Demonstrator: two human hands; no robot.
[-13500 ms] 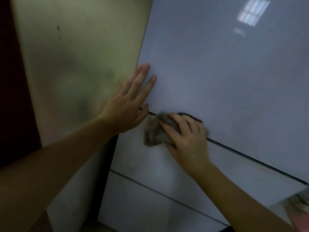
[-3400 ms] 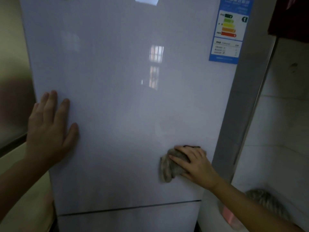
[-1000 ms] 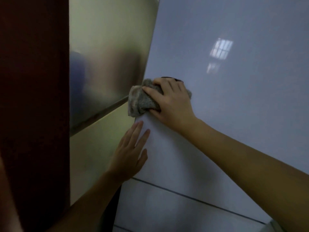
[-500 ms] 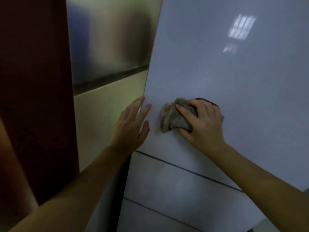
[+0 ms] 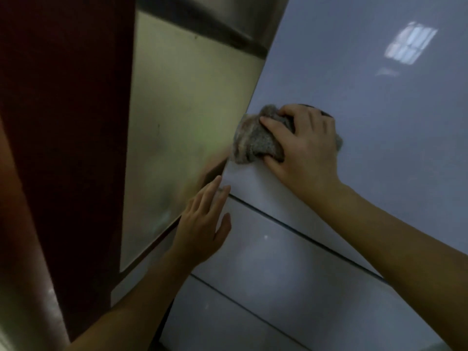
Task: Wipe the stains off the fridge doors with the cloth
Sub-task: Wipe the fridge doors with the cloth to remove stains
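Cloth (image 5: 255,140): a grey, mottled rag, bunched into a wad, lay pressed against the upper fridge door (image 5: 379,110) at its left edge, low on that door and a little above the seam below it.
Right hand (image 5: 306,145): it grasped the cloth, with fingers curled over the top of the wad and the thumb tucked beneath it; a bit of cloth poked out past the far side of the hand. The forearm ran in from the lower right.
Upper fridge door: a pale, glossy grey panel that filled the right of the view; a bright window reflection (image 5: 410,46) showed high on it. Any stains were too faint to make out.
Left hand (image 5: 202,226): released, with fingers straight and close together, it lay flat on the left edge of the fridge front, below the cloth and apart from it. Its palm rested on the middle door (image 5: 291,269) and its fingertips reached the dark seam (image 5: 304,236) under the upper door.
Bottom door (image 5: 228,325): another pale panel, parted from the middle one by a second thin dark line.
Metal panel (image 5: 182,122): a dull, yellowish, shiny surface just left of the doors, blurrily mirroring the hands.
Dark red surface (image 5: 63,122): a tall band at the far left, beside the metal panel.
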